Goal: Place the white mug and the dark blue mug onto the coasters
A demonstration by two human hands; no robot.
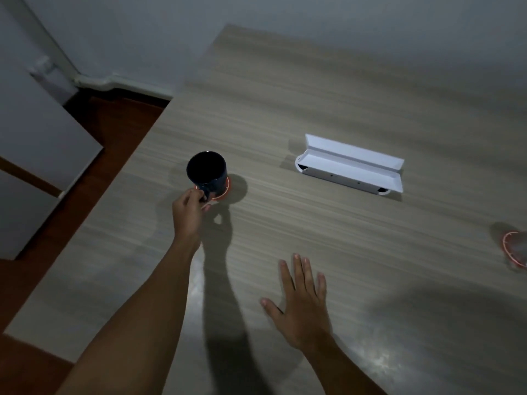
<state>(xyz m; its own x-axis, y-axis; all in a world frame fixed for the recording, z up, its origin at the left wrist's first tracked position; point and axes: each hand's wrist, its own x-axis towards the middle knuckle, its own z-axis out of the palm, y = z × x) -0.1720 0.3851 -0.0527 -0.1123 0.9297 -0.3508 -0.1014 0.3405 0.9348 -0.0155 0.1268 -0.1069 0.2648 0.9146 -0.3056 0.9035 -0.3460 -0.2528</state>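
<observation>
The left hand (189,208) pinches the handle of the dark blue mug (207,173), which stands upright on an orange coaster (224,192) near the counter's (285,95) left edge. The right hand (299,302) lies spread and flat, palm down, holding nothing.

The mug seems to sit off-centre, its base crowding the coaster's left side; if the fingers drag on the handle as they let go, it could slide partly off or tip towards the nearby edge and the floor (114,129) below.

A second coaster (514,249) is cut by the right border, and something pale and blurred seems to stand on it; whether that is the white mug cannot be told. The dim light hides the mug's base contact. A white folded box (350,165) lies well apart.
</observation>
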